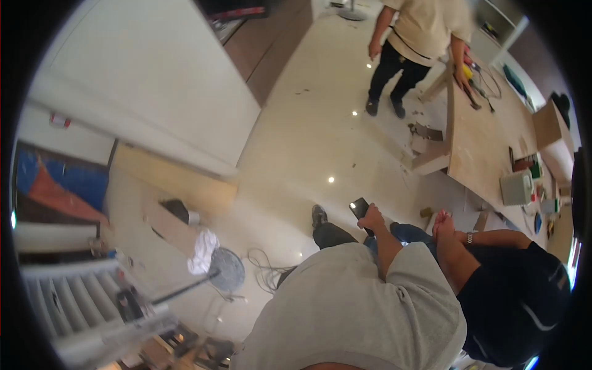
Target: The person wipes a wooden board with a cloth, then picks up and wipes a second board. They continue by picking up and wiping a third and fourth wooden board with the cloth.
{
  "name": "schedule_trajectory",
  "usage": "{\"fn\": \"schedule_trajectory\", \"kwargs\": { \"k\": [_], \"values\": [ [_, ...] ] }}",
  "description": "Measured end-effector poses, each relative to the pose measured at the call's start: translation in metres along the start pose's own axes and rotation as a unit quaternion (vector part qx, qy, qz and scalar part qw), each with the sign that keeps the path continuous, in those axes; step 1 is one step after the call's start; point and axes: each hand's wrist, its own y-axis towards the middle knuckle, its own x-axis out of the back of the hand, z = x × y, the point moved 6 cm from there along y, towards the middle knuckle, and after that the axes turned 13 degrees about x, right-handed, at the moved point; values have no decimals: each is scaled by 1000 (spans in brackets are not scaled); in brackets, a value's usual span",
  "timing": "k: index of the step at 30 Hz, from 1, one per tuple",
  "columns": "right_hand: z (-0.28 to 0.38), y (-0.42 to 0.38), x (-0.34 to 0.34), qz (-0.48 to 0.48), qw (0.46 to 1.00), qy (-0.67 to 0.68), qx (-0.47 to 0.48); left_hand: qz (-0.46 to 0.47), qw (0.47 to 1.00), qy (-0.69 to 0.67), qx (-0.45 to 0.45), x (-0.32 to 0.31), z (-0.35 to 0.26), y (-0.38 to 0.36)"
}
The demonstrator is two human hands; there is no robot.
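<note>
My right hand [372,218] is closed around a dark smartphone [359,208] with a bright spot near its upper corner. It is held out in front of my body, past the short sleeve of my grey shirt [351,302]. Below it to the left shows my dark shoe [319,215] on the pale floor. My left hand is outside the picture. Close on my right, a person in black [518,302] has their hands [441,227] together, with a watch at one wrist.
Another person [425,31] stands ahead by a wooden workbench [478,142] bearing tools and a white jug [516,187]. A large pale panel [148,80] spans the left. A round stand base [227,270], white cloth [204,251] and loose cable [264,271] lie lower left.
</note>
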Motion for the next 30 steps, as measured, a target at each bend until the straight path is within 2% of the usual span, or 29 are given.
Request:
{"fn": "schedule_trajectory", "kwargs": {
  "k": [2, 6, 10, 13, 18, 20, 22, 25, 27, 30],
  "values": [
    [18, 37, 21, -26, 999, 15, 11, -10, 1000, -10, -15, 53, -28, 15],
    [66, 93, 60, -14, 1000, 12, -3, -20, 999, -17, -39, 159, -92, 46],
    [113, 186, 67, -58, 996, -17, 62, -47, 996, -9, -73, 262, -203, 103],
    [178, 230, 124, -12, 997, 32, 65, -66, 994, 7, -89, 333, -287, 151],
    [243, 356, 205, -14, 995, 44, 90, -114, 984, 57, -127, 452, -422, 240],
    [269, 395, 251, -43, 993, 59, 91, -95, 988, 22, -118, 516, -476, 261],
    [286, 429, 301, -73, 991, 74, 89, -95, 987, 22, -129, 579, -540, 267],
    [306, 473, 379, -202, 963, 142, 109, -128, 978, 64, -151, 683, -621, 252],
    [318, 479, 430, -228, 948, 206, 81, -153, 977, 54, -139, 735, -675, 273],
    [312, 531, 470, -236, 937, 253, 39, -160, 959, 64, -225, 825, -769, 219]
  ]
}}
